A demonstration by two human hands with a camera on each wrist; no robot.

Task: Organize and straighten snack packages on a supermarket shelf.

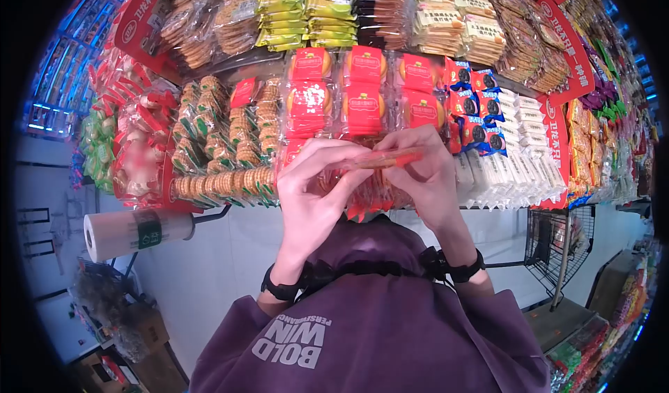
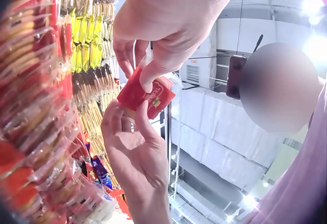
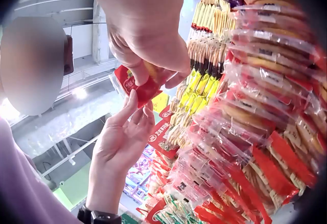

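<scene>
Both hands hold one red, clear-wrapped packet (image 1: 382, 160) above the front of a snack display. The left hand (image 1: 306, 194) pinches one end between thumb and fingers, and the right hand (image 1: 426, 177) pinches the other. Seen from the left wrist, the packet (image 2: 162, 100) shows its red face, with the left hand (image 2: 166, 30) above and the right hand (image 2: 135, 155) below. In the right wrist view the packet (image 3: 145, 92) is partly covered by the right hand (image 3: 148, 30); the left hand (image 3: 118, 145) supports it from below.
Stacked red packets (image 1: 362, 107) lie behind the hands, with round biscuits (image 1: 230, 182) to the left and white packets (image 1: 505, 177) to the right. A bag roll (image 1: 139, 234) hangs at the left front. A wire basket (image 1: 557, 243) is at the right.
</scene>
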